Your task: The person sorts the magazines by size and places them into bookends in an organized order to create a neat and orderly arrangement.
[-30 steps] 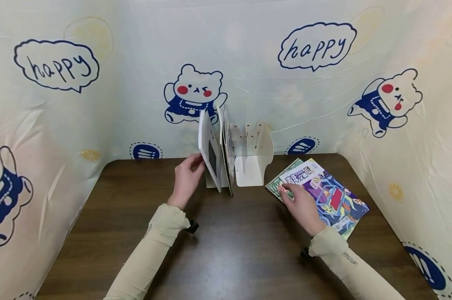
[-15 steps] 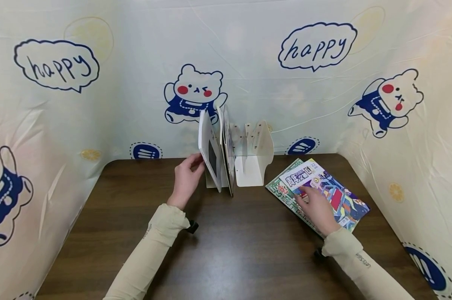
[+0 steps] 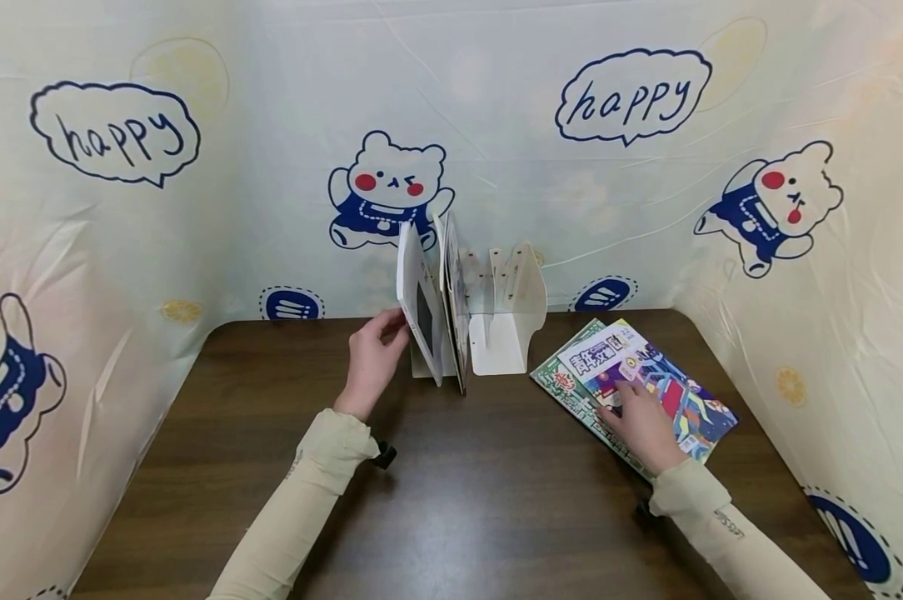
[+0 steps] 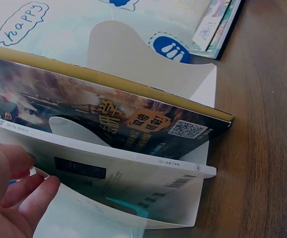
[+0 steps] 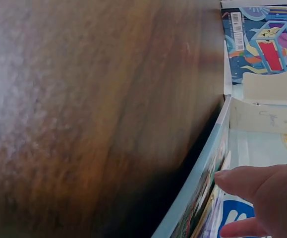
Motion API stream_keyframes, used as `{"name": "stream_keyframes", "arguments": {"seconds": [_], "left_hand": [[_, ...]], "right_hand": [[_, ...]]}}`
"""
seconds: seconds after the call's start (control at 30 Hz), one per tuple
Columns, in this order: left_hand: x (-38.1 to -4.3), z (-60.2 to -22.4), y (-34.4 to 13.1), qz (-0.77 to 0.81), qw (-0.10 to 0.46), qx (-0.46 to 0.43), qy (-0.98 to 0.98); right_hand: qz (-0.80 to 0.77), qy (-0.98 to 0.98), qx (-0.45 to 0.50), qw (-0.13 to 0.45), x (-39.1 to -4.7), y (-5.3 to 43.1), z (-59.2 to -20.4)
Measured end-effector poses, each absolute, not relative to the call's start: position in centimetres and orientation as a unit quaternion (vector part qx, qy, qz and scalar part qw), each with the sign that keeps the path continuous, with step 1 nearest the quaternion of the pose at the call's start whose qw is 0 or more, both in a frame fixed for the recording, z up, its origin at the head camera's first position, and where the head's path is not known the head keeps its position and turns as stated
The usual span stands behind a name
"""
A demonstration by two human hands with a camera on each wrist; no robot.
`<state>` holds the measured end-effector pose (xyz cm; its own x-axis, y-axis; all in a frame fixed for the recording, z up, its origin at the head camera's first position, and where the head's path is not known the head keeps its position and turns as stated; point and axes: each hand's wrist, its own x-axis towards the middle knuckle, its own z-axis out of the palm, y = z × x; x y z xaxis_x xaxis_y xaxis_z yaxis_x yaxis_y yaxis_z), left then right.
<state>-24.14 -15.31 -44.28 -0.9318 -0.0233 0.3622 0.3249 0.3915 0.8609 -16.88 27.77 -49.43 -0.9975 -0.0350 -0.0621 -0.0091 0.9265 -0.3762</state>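
My left hand (image 3: 372, 362) pinches the edge of a pale side panel (image 4: 170, 218) of the book rack, at its left end. Beside it, a white-covered book (image 3: 419, 312) leans upright; in the left wrist view its white spine (image 4: 103, 148) shows. Behind stands a dark-covered book (image 4: 138, 119) with a gold edge. My right hand (image 3: 646, 429) lies over a purple and blue magazine (image 3: 691, 400), which overlaps a green magazine (image 3: 564, 379). Its thumb (image 5: 247, 181) and fingers are apart, close to the magazines' edge in the right wrist view.
The white metal rack (image 3: 500, 346) extends right of the standing books, with upright dividers. It stands near the back edge of a dark brown wooden table (image 3: 451, 492). A pale printed cloth (image 3: 496, 100) with bears and speech bubbles hangs around the table.
My right hand has moved right and slightly toward me over the magazines, uncovering more of the green one's left part. My left hand and the standing books have stayed in place.
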Motion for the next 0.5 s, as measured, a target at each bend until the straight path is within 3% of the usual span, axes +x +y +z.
{"name": "stream_keyframes", "arguments": {"seconds": [0.5], "left_hand": [[-24.07, -44.30, -15.50, -0.546, 0.154, -0.096, -0.818]], "right_hand": [[-0.128, 0.990, -0.056, 0.002, -16.99, 27.63, -49.31]]}}
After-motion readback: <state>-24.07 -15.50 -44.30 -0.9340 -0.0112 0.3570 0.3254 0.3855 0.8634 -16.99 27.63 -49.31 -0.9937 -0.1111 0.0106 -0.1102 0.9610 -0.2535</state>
